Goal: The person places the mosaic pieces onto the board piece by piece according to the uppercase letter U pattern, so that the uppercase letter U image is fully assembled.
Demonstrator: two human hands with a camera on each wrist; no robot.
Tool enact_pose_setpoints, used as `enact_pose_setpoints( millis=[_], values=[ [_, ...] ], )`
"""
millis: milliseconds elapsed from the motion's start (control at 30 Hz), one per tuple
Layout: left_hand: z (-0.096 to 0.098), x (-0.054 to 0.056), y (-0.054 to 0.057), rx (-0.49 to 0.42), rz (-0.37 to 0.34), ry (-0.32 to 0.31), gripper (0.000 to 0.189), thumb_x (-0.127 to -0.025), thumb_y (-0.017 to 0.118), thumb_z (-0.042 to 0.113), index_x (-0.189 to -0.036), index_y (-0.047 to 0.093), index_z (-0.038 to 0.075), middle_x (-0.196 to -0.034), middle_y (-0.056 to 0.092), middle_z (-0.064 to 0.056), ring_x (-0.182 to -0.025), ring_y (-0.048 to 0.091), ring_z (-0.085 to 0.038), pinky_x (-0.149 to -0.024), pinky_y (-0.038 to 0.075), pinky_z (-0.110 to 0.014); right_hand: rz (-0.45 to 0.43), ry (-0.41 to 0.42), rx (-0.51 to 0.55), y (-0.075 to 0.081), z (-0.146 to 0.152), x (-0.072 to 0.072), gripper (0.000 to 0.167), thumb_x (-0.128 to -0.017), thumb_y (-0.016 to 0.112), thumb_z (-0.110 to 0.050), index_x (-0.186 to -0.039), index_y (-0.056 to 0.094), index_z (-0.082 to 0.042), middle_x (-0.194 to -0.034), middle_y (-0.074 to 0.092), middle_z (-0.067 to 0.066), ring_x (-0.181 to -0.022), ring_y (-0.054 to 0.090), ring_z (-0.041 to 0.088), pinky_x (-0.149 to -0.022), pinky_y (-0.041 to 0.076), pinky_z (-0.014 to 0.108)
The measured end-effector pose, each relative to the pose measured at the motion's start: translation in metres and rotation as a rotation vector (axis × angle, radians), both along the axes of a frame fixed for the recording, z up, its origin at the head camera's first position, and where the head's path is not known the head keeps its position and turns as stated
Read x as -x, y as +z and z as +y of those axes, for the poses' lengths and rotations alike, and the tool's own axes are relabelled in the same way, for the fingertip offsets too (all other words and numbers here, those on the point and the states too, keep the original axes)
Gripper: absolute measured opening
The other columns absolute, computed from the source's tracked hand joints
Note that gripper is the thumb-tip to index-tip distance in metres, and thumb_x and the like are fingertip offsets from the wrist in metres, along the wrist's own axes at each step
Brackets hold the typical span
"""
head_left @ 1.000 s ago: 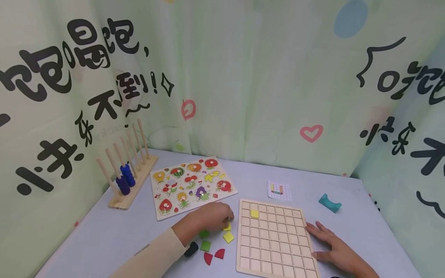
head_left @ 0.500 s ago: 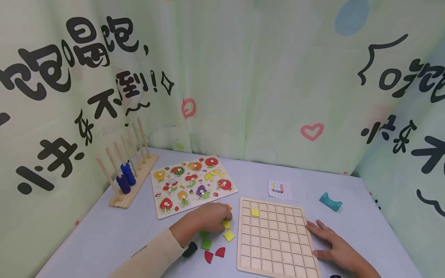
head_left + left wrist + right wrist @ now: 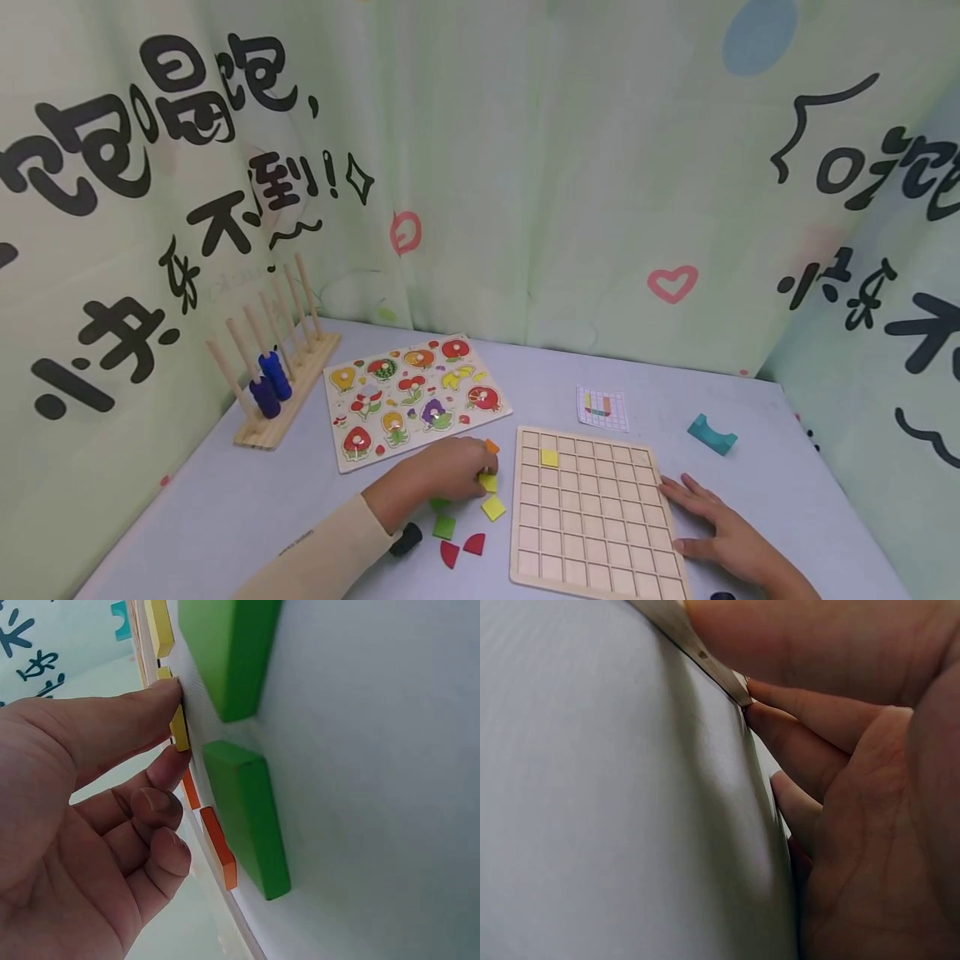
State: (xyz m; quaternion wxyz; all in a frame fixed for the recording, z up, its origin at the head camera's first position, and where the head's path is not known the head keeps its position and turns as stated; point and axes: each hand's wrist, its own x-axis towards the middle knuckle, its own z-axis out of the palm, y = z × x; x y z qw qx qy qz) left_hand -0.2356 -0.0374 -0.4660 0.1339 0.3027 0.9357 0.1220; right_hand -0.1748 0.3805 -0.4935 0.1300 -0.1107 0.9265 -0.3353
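Note:
My left hand (image 3: 453,468) reaches down left of the gridded wooden board (image 3: 592,521). Its thumb and index finger pinch a yellow square tile (image 3: 180,729) by its edges, low against the tabletop; the other fingers are curled. A second yellow tile (image 3: 492,508) lies just in front of it. One more yellow tile (image 3: 550,458) sits in a cell near the board's far left corner. At the board's right side rests my right hand (image 3: 720,533), fingers spread, with thumb and fingertips right at the wooden edge (image 3: 699,651).
Around the left hand lie green tiles (image 3: 444,527), orange pieces (image 3: 219,847) and red quarter-circles (image 3: 473,544). Behind are a fruit peg puzzle (image 3: 416,400), a wooden peg rack (image 3: 300,379) with blue pieces, a small pattern card (image 3: 603,411) and a teal arch block (image 3: 712,437).
The left hand has shifted very slightly, and an orange piece beyond its fingers has come into view. The right hand stays at the board's edge.

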Motion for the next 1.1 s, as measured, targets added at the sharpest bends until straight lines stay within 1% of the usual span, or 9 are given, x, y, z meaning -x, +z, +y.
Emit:
enact_pose_setpoints(
  millis=[100, 233, 300, 400, 500, 633, 767, 900, 1100],
  values=[
    [0.0, 0.0, 0.001, -0.008, -0.002, -0.005, 0.029, -0.084, 0.078, 0.024, -0.112, 0.072, 0.022, -0.095, 0.058, 0.012, -0.08, 0.051, -0.005, -0.074, 0.048, -0.021, -0.01, -0.002, 0.005, 0.0, 0.001, 0.0, 0.084, -0.074, 0.079, -0.033, -0.144, 0.044, -0.001, -0.152, 0.026, 0.028, -0.137, 0.011, 0.056, -0.096, 0.014, 0.077],
    [-0.002, 0.003, 0.002, -0.021, -0.001, -0.011, 0.029, -0.085, 0.077, 0.024, -0.113, 0.071, 0.022, -0.105, 0.059, 0.012, -0.085, 0.051, -0.005, -0.08, 0.048, -0.023, -0.023, -0.004, 0.011, -0.001, 0.001, 0.001, 0.084, -0.076, 0.079, -0.032, -0.144, 0.043, 0.0, -0.152, 0.024, 0.029, -0.136, 0.01, 0.057, -0.096, 0.015, 0.077],
    [-0.001, 0.005, 0.002, -0.028, 0.002, -0.014, 0.03, -0.085, 0.077, 0.025, -0.114, 0.071, 0.023, -0.105, 0.059, 0.012, -0.085, 0.051, -0.005, -0.082, 0.048, -0.023, -0.026, 0.0, 0.012, -0.002, 0.001, 0.001, 0.084, -0.076, 0.079, -0.033, -0.144, 0.043, 0.0, -0.152, 0.024, 0.029, -0.136, 0.01, 0.057, -0.095, 0.015, 0.077],
    [0.001, 0.008, 0.0, -0.041, 0.004, -0.012, 0.03, -0.085, 0.077, 0.027, -0.115, 0.071, 0.024, -0.1, 0.057, 0.013, -0.082, 0.051, -0.004, -0.079, 0.048, -0.022, -0.034, 0.0, 0.008, -0.002, 0.001, 0.0, 0.084, -0.076, 0.079, -0.033, -0.145, 0.043, -0.001, -0.152, 0.024, 0.029, -0.137, 0.009, 0.057, -0.096, 0.015, 0.077],
    [0.004, 0.009, 0.001, -0.06, 0.008, -0.005, 0.03, -0.085, 0.076, 0.028, -0.115, 0.071, 0.024, -0.098, 0.057, 0.013, -0.081, 0.051, -0.004, -0.077, 0.048, -0.021, -0.035, -0.012, 0.001, -0.002, 0.001, 0.001, 0.085, -0.076, 0.079, -0.035, -0.145, 0.042, -0.002, -0.153, 0.025, 0.026, -0.138, 0.009, 0.055, -0.097, 0.013, 0.076],
    [0.006, 0.01, 0.003, -0.067, 0.021, 0.008, 0.03, -0.085, 0.076, 0.028, -0.114, 0.071, 0.023, -0.098, 0.057, 0.013, -0.082, 0.052, -0.003, -0.077, 0.049, -0.02, -0.018, -0.019, -0.003, -0.003, 0.0, 0.002, 0.086, -0.074, 0.079, -0.037, -0.145, 0.043, -0.003, -0.153, 0.027, 0.024, -0.138, 0.01, 0.053, -0.099, 0.011, 0.075],
    [0.009, 0.012, 0.005, -0.07, 0.028, -0.009, 0.03, -0.086, 0.076, 0.028, -0.114, 0.071, 0.022, -0.096, 0.057, 0.013, -0.081, 0.052, -0.003, -0.076, 0.048, -0.019, -0.016, -0.011, 0.005, -0.003, 0.001, 0.002, 0.085, -0.075, 0.079, -0.034, -0.145, 0.043, -0.003, -0.153, 0.025, 0.026, -0.138, 0.01, 0.055, -0.097, 0.012, 0.076],
    [0.013, 0.016, 0.005, -0.085, 0.034, -0.033, 0.03, -0.086, 0.076, 0.028, -0.115, 0.071, 0.021, -0.097, 0.058, 0.013, -0.083, 0.052, -0.003, -0.077, 0.048, -0.02, -0.02, -0.015, -0.008, -0.003, 0.002, 0.002, 0.085, -0.075, 0.079, -0.033, -0.145, 0.043, -0.003, -0.153, 0.024, 0.026, -0.138, 0.01, 0.055, -0.097, 0.013, 0.076],
    [0.021, 0.021, 0.003, -0.104, 0.037, -0.03, 0.03, -0.087, 0.075, 0.026, -0.116, 0.071, 0.022, -0.1, 0.059, 0.012, -0.084, 0.051, -0.003, -0.079, 0.048, -0.021, -0.035, -0.021, -0.021, -0.003, 0.001, 0.004, 0.085, -0.075, 0.078, -0.033, -0.146, 0.042, -0.003, -0.154, 0.022, 0.027, -0.138, 0.009, 0.055, -0.096, 0.012, 0.077]
  ],
)
